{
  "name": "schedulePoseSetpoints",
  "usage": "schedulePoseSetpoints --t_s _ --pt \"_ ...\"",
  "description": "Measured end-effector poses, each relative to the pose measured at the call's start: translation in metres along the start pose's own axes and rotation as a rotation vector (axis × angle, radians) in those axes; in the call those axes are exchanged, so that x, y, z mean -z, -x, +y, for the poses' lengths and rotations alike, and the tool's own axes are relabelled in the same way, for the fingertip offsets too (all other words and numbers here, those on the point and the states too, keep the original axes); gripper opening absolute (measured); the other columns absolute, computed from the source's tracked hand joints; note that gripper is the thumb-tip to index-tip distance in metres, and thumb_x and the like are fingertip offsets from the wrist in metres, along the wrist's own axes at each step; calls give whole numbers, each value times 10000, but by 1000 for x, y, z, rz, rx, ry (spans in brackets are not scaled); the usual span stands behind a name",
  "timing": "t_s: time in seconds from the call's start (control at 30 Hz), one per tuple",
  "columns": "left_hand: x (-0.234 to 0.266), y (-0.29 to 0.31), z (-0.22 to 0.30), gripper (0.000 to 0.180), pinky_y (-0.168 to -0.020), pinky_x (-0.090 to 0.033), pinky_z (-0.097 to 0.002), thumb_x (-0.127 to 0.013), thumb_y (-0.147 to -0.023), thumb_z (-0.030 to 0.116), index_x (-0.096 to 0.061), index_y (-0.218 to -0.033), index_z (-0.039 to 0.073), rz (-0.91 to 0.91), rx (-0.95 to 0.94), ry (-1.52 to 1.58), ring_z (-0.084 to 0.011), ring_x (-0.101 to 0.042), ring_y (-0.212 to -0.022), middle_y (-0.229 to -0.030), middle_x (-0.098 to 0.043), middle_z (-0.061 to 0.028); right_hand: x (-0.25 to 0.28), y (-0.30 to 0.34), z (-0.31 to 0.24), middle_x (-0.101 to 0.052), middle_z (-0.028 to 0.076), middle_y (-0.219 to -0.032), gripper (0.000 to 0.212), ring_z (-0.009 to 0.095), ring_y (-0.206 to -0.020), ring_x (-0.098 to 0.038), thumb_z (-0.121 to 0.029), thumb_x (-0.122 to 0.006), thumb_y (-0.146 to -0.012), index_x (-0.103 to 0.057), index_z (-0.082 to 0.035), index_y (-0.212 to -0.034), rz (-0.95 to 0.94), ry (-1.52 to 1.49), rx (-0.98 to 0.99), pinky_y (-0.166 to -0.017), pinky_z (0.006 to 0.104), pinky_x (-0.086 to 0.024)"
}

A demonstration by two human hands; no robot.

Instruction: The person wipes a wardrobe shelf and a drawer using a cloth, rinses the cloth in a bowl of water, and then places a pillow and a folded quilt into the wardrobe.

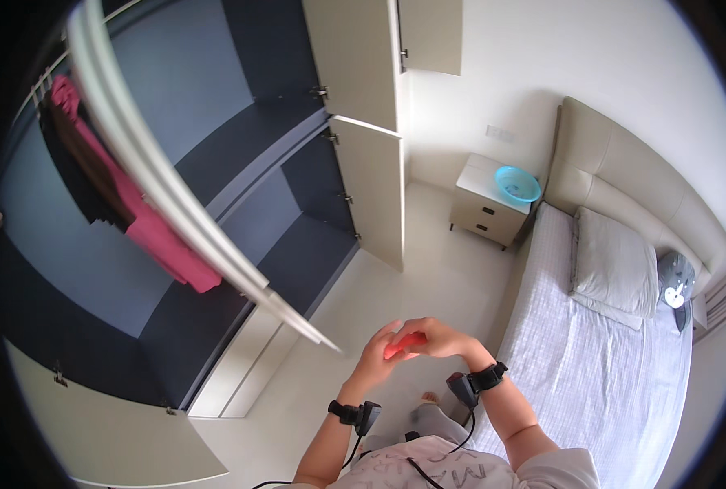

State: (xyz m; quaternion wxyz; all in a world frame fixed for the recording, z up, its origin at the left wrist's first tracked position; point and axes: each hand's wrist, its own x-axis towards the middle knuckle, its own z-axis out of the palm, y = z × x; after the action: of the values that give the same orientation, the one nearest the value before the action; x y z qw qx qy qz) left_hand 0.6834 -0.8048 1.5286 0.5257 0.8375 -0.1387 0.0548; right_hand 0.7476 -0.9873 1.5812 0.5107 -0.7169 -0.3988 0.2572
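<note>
In front of my body, my left hand [372, 360] and my right hand [444, 337] meet around a small bright red thing [404, 345]. Its kind is hard to make out, as fingers cover much of it. Both hands are closed on it, the fingers curled and the right thumb pressed toward the left hand. A black strap with a small device sits on each wrist, and thin black cables hang from them.
To the left stands an open wardrobe [265, 167] with dark shelves, white doors and hanging clothes [147, 220]. A bed [575, 367] with a pillow [615, 261] fills the right. A nightstand [487, 213] at the back bears a blue basin [518, 184].
</note>
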Motion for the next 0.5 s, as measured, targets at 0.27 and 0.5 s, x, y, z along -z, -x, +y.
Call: schedulePoseSetpoints --t_s 0.27,0.5 --pt "-159 -210 3 218 -758 -475 -349 -634 -823 169 -573 -963 13 -292 154 -13 -256 -625 -856 -913 -647 -125 245 99 95 -643 41 -871 187 104 -750 -565 -14 -626 -791 -623 -20 -978 227 -188 -115 -667 248 -459" --pt "-244 -394 -29 194 -691 -472 -383 -645 -804 124 -536 -896 -7 -229 -13 -208 -330 -587 -781 -850 -595 -170 433 127 209 -616 29 -804 224 102 -712 -542 -18 -645 -766 -629 -29 -989 489 -123 -170 -667 252 -454"
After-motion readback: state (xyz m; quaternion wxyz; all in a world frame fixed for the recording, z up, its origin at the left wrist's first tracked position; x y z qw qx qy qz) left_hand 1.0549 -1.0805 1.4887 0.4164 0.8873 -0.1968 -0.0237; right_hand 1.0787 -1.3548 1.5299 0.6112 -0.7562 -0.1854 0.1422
